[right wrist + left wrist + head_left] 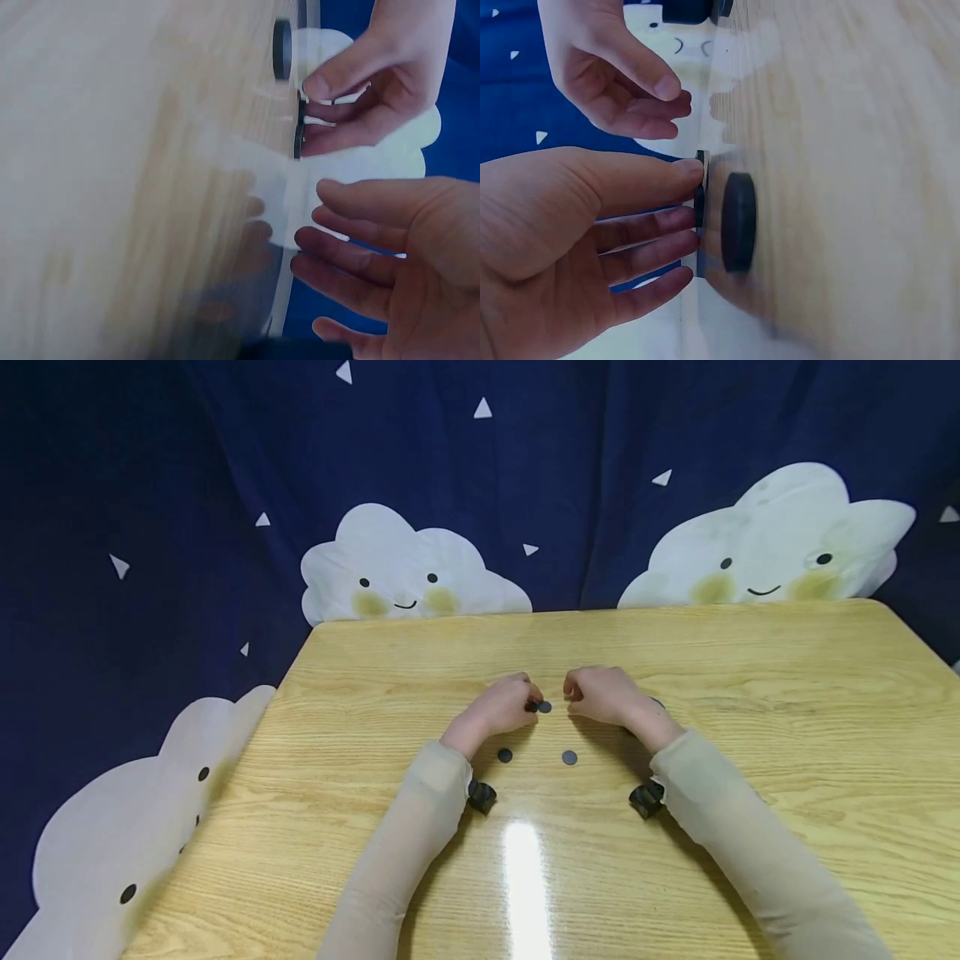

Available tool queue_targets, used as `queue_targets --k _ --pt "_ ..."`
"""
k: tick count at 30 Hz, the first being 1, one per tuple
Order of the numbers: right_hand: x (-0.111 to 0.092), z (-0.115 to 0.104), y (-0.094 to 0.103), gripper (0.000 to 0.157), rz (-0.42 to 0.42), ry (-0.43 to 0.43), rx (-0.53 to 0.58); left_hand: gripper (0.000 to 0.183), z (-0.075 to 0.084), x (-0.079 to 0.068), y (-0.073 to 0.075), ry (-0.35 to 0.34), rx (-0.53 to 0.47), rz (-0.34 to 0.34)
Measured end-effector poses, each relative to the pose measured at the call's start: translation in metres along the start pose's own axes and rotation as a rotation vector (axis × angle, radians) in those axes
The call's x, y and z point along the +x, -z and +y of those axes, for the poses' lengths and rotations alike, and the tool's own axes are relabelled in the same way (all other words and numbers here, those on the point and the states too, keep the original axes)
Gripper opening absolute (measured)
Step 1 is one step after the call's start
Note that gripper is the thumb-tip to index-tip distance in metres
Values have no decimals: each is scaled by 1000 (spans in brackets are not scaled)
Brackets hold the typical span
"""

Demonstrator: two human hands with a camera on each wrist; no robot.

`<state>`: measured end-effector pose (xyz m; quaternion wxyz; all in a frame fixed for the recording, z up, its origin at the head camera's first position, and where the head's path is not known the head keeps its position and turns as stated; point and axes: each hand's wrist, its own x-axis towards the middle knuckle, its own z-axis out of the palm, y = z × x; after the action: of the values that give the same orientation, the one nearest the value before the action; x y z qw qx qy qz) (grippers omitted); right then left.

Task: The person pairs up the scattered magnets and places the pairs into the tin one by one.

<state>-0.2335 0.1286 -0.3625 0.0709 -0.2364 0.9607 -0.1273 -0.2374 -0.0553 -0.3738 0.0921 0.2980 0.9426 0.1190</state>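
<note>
My left hand (504,704) is low over the table, pinching a small dark round disc (532,705) between thumb and fingers. Right beside its fingertips lies a second disc (545,707). In the right wrist view, the held disc (301,109) and its neighbour (298,141) stand at the left fingertips. Across a small gap, my right hand (600,695) hovers with loosely bent fingers and holds nothing; its spread fingers (352,251) show in the right wrist view. Nearer me lie a dark disc (505,755) and a greyer disc (570,757).
Another disc (657,702) shows partly behind the right wrist. Black wrist devices (482,796) hang under both sleeves. The glossy wooden table (750,677) reaches back to a dark blue curtain (570,460) with white clouds. A bright reflection crosses the front.
</note>
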Motion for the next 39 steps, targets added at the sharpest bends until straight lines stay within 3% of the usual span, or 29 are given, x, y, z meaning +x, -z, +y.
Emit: queue_targets --k 8,21,39 --pt "-10 12 4 27 30 25 54 36 4 0 -1 -15 19 -22" --pt "-27 32 13 36 35 58 262 29 7 1 -1 -25 21 -33" --pt "-49 50 16 57 17 53 333 25 8 2 -3 -19 48 -37"
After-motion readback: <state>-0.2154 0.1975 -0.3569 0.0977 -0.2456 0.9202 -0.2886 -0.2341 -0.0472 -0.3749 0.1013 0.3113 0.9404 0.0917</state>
